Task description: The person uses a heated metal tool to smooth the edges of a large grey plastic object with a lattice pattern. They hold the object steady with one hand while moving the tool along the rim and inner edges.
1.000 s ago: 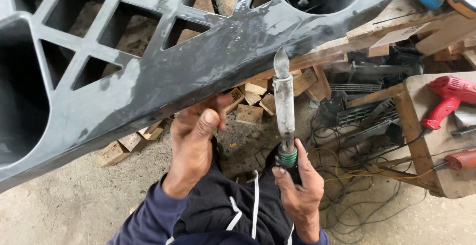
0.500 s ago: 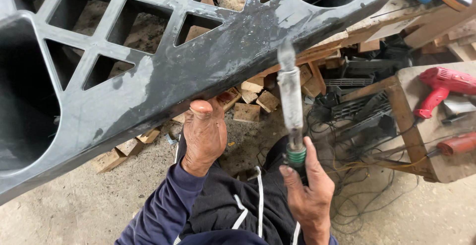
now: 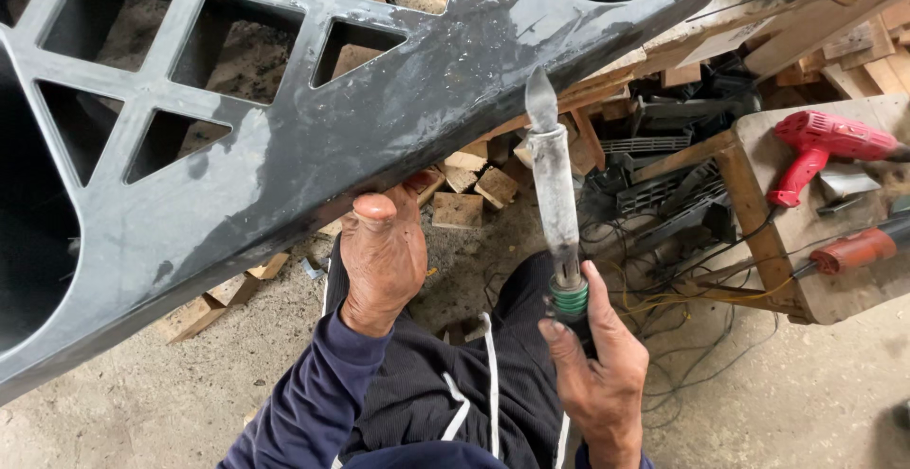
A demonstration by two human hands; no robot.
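A large dark grey plastic panel with lattice openings slants across the upper view. My left hand grips its lower edge from underneath, thumb up against the rim. My right hand holds a soldering-iron-like tool by its green-collared handle. The tool's long grey shaft points upward, and its flat spade tip sits just over the panel's lower edge, to the right of my left hand.
Wood blocks lie on the concrete floor under the panel. At right stands a wooden bench carrying a red power tool and an orange-handled tool. Tangled cables and black plastic parts sit beside it.
My left hand has slid slightly right along the panel's lower edge. The tool stays upright, its tip still at the edge. The view has shifted a little.
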